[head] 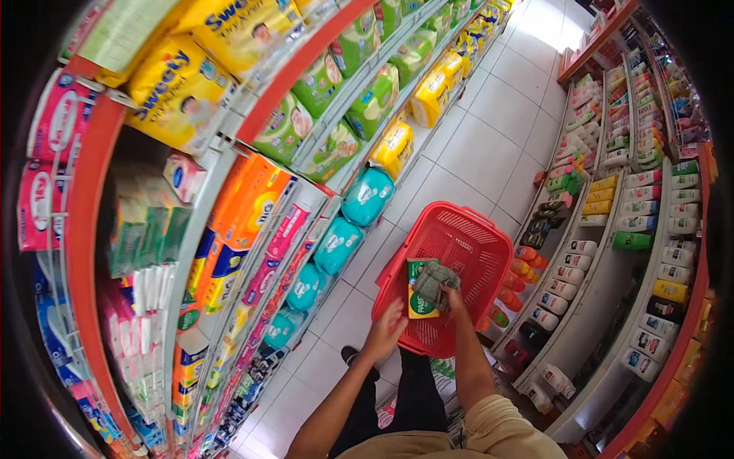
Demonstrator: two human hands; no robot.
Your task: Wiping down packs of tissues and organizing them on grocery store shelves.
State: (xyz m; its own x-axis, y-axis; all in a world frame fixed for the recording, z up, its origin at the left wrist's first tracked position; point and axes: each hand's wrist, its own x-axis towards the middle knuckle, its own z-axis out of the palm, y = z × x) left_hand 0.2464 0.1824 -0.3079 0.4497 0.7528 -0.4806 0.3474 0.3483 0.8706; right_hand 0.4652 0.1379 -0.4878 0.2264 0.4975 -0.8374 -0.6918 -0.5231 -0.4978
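My right hand [450,292] grips a grey-green checked cloth [433,281] over the inside of a red plastic shopping basket [484,252]. Under and beside the cloth lies a green and yellow Paseo tissue pack [422,310], partly covered by it. At the basket's near left corner is my left hand [389,328], its fingers loosely apart and nothing seen in them. Those fingers are close to the pack's edge; whether they touch the basket rim is hard to tell. Slatted walls and a perforated bottom show in the basket.
Shelves on the left carry yellow diaper packs [178,92], green diaper packs [327,143], teal packs [338,244] and orange tissue packs [252,201]. Bottles [565,275] line the shelves on the right. A white tiled floor [473,129] runs between them. My legs [421,390] stand below the basket.
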